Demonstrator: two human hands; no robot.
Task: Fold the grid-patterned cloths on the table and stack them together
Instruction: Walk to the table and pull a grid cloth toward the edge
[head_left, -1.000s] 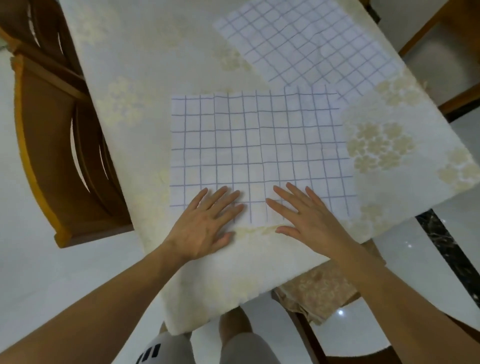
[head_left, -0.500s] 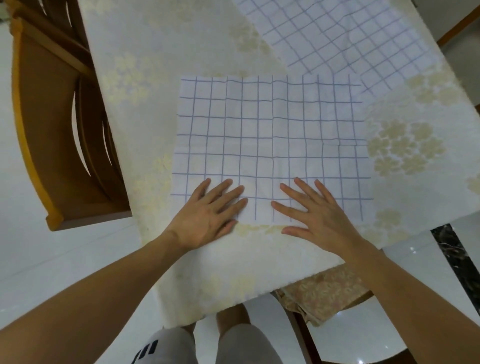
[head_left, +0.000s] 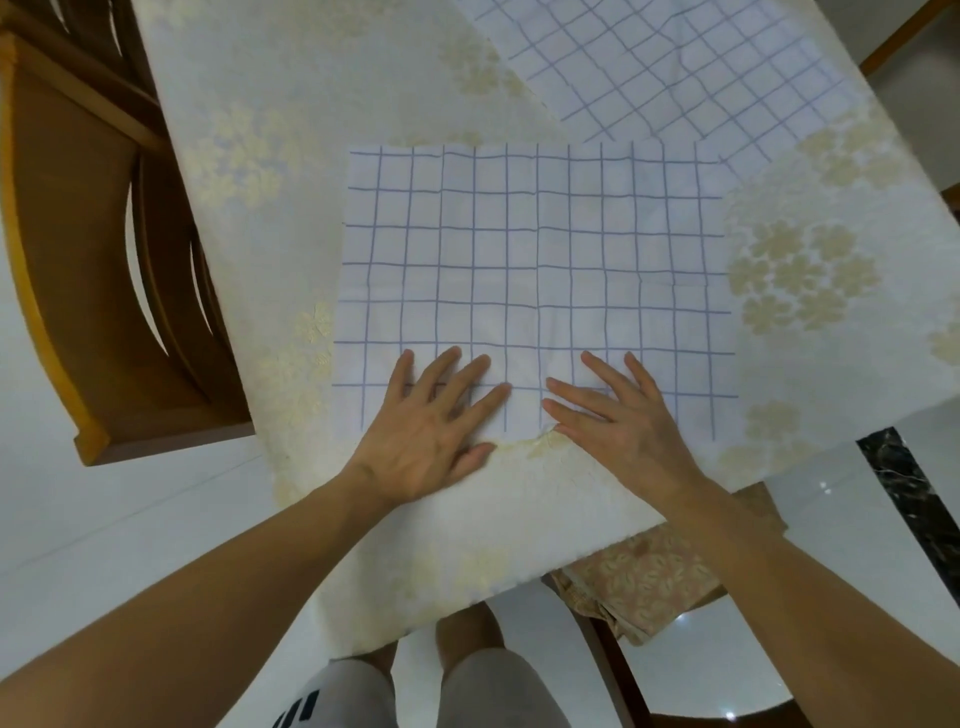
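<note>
A white cloth with a blue grid (head_left: 535, 270) lies spread flat on the table (head_left: 322, 104), near its front edge. My left hand (head_left: 434, 426) presses flat on the cloth's near edge, left of the middle, fingers straight and spread. My right hand (head_left: 618, 421) lies flat beside it on the same edge, fingers straight too. A small gap separates the two hands. A second grid cloth (head_left: 675, 73) lies unfolded at the far right, partly cut off by the frame's top, its near corner tucked under the first cloth.
The table wears a cream tablecloth with pale gold flowers (head_left: 800, 280). A wooden chair (head_left: 98, 270) stands at the left. A cushioned seat (head_left: 654, 582) sits below the table's front right. My knees (head_left: 467, 639) show under the front edge.
The view has dipped and closed in, so the cloths sit a little differently in frame. Both hands stay flat on the near edge, hardly moved.
</note>
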